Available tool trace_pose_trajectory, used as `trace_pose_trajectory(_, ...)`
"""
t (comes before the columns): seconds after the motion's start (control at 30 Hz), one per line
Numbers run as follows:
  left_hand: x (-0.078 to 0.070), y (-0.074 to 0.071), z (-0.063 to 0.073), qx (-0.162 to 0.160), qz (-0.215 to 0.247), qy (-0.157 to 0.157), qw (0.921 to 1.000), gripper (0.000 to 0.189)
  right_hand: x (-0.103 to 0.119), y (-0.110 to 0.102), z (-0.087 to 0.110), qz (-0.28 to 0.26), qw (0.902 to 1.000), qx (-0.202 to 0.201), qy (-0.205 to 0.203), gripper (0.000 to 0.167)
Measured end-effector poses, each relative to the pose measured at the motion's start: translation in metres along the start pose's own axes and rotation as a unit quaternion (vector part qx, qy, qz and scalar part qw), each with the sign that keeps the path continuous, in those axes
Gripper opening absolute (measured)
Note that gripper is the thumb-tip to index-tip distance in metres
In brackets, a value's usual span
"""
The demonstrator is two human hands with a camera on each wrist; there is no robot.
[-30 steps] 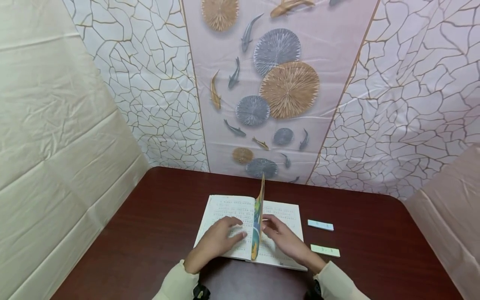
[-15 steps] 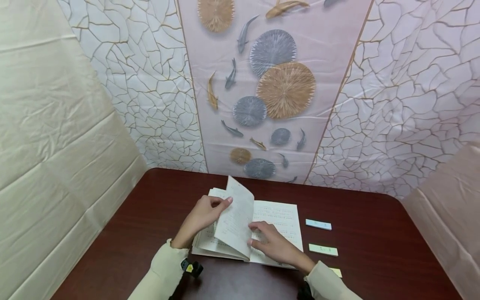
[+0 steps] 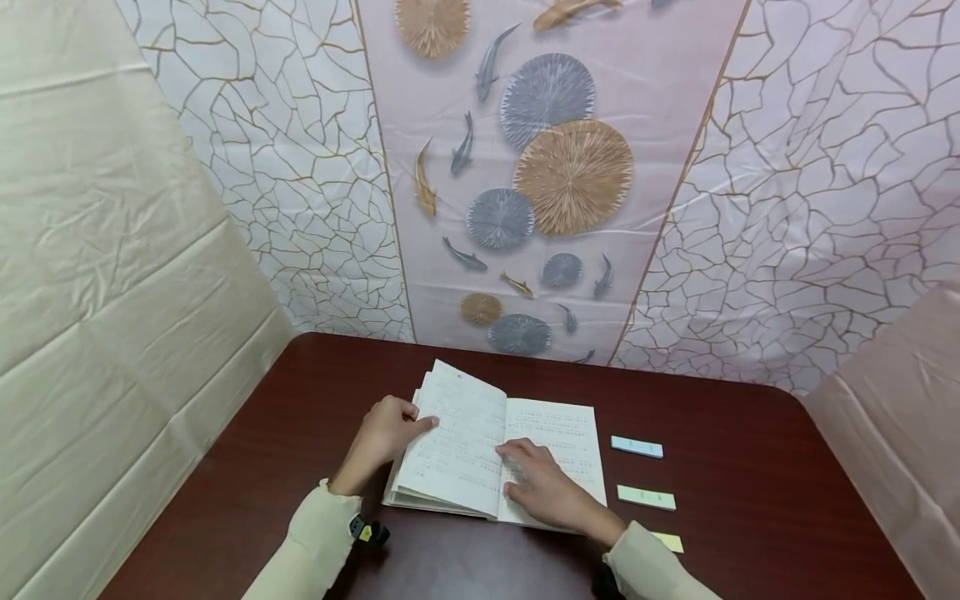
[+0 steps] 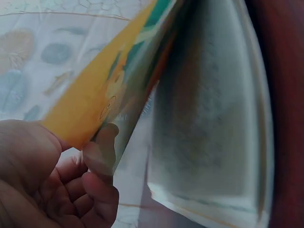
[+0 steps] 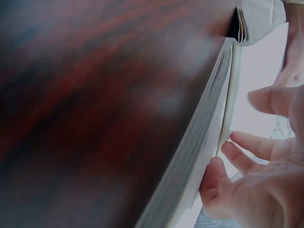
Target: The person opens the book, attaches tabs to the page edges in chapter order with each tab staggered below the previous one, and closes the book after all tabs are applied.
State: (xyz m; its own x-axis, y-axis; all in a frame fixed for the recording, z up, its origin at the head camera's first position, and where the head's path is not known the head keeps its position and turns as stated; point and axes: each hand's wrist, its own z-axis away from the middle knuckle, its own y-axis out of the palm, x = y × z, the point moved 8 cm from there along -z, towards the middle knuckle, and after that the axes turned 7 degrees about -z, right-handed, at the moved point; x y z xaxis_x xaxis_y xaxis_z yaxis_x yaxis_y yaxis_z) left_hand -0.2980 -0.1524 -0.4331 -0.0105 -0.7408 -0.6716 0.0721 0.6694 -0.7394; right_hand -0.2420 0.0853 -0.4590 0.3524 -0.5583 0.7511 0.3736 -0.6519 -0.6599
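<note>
An open book (image 3: 558,425) lies on the dark red-brown table, with printed text on both facing pages. At its left side, my left hand (image 3: 384,429) pinches the outer edge of a lifted page (image 3: 461,442) between thumb and fingers. Seen from the left wrist, the underside of that page is a yellow and green picture (image 4: 95,95), and other pages stand apart from it. My right hand (image 3: 543,487) rests on the right-hand page near the spine. In the right wrist view its fingers (image 5: 251,145) lie loosely extended on the book.
Right of the book lie a blue paper strip (image 3: 637,447), a green strip (image 3: 647,497) and a yellow strip (image 3: 669,542), the last partly hidden by the right sleeve. A patterned cloth (image 3: 525,208) hangs behind the table (image 3: 750,467).
The page with the coloured picture stood upright, then turned over to the left. My left hand took its edge and moved left and down with it. My right hand stayed near the spine.
</note>
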Motion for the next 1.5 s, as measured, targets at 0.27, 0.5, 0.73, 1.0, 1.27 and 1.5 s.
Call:
trace_pose_trajectory(0.27, 0.02, 0.007, 0.002, -0.005, -0.039, -0.015, 0.9991, 0.062, 0.012, 0.002, -0.002, 0.045, 0.9988, 0.0, -0.017, 0.056)
trace_pose_trajectory(0.5, 0.027, 0.01, 0.006, -0.007, -0.11, -0.039, 0.9932, 0.048, 0.018, 0.008, -0.006, 0.089, 0.995, 0.006, -0.045, 0.053)
trace_pose_trajectory(0.73, 0.001, -0.001, 0.014, -0.099, -0.203, 0.024, 0.9739, 0.037, 0.017, 0.004, -0.006, 0.082, 0.996, 0.021, -0.031, 0.052)
trace_pose_trajectory(1.0, -0.048, 0.036, 0.039, -0.06, -0.196, 0.184, 0.9612, 0.028, 0.013, 0.0, -0.007, 0.061, 0.9971, 0.043, -0.015, 0.05)
trace_pose_trajectory(1.27, -0.063, 0.073, 0.053, -0.018, -0.263, 0.247, 0.9325, 0.036, 0.015, 0.0, -0.006, 0.065, 0.9969, 0.032, -0.03, 0.051)
trace_pose_trajectory(1.5, -0.063, 0.084, 0.052, 0.015, -0.297, 0.227, 0.9273, 0.038, 0.012, -0.002, -0.005, 0.073, 0.9966, 0.029, -0.025, 0.051)
